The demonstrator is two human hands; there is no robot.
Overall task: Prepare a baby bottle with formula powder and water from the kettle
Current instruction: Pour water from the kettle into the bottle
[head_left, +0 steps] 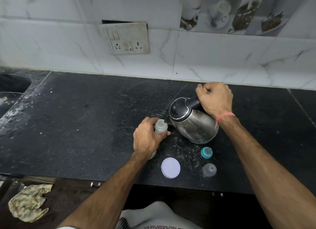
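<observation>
Right hand fist-wrapped around black handle of stainless electric kettle, fingers fully curled on it. Kettle tilted toward the left, spout touching or just over the open mouth of the baby bottle; base edge lifted on the right side, lower edge near or on the counter, cannot tell which. Kettle lid closed, black. Cannot see a water stream clearly.

Left hand curled round the bottle body, thumb on the near side, fingers hidden behind it. Bottle is clear/frosted plastic, upright, standing on the black granite counter just left of the kettle. Contents not readable.

Near counter edge, in front of the kettle: teal nipple ring with nipple, standing apart from the bottle. Just below it a clear dome cap. To their left a round white lid lying flat. A white container is mostly hidden under the left wrist, barely visible.

Orange thread band on right wrist.

Counter surface speckled with white powder or scratches around the kettle. Sink edge at far left. White marble-look tile wall behind, with a switch and socket plate, hanging slightly loose. Crumpled yellowish cloth low at left, below counter edge.
</observation>
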